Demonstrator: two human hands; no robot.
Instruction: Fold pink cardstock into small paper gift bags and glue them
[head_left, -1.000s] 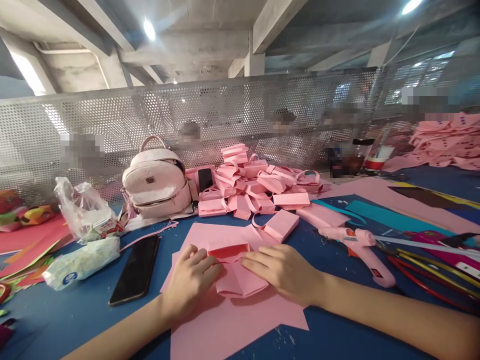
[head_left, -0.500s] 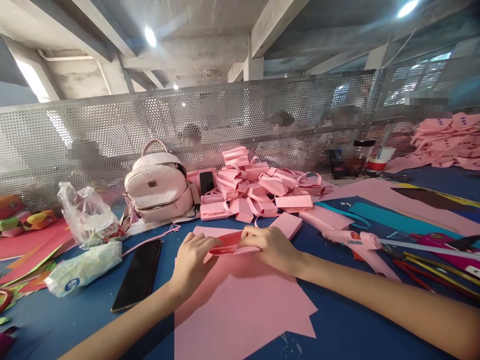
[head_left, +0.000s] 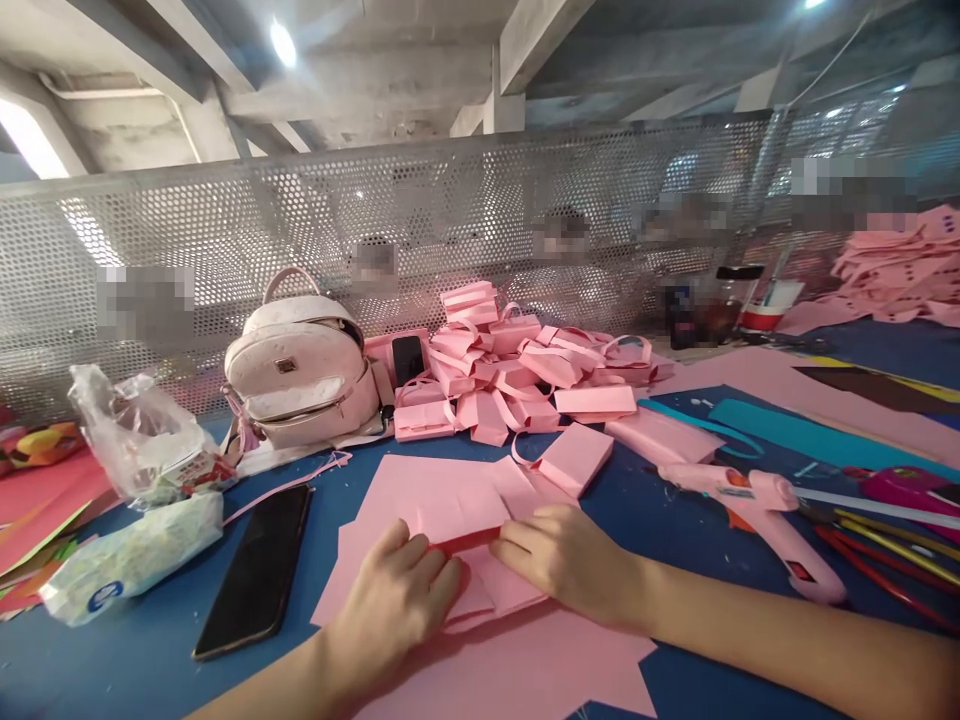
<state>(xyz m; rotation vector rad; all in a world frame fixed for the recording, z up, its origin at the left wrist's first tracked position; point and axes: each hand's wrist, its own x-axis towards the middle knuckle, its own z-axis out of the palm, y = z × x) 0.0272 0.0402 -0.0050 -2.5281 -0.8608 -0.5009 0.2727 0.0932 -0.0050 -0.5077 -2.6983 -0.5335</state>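
Note:
A partly folded pink paper piece (head_left: 469,510) lies over flat pink sheets (head_left: 540,660) on the blue table, its flaps and creases showing. At its left edge my left hand (head_left: 409,590) has curled fingers pinching the paper. My right hand (head_left: 559,555) is at its right side, fingers together on the fold, the thumb hidden. Just beyond sits a folded pink paper box (head_left: 576,458) with a thin strip curling from it.
Behind are a heap of pink paper boxes (head_left: 495,370) and a pale backpack (head_left: 300,375). A black phone (head_left: 259,570) and tissue pack (head_left: 139,560) lie left. A pink glue gun (head_left: 757,510) is at right. People appear beyond the perforated screen (head_left: 450,200).
Both hands have come nearer and lower with the pink paper, which now lies flatter with its flaps spread. The view has shifted slightly.

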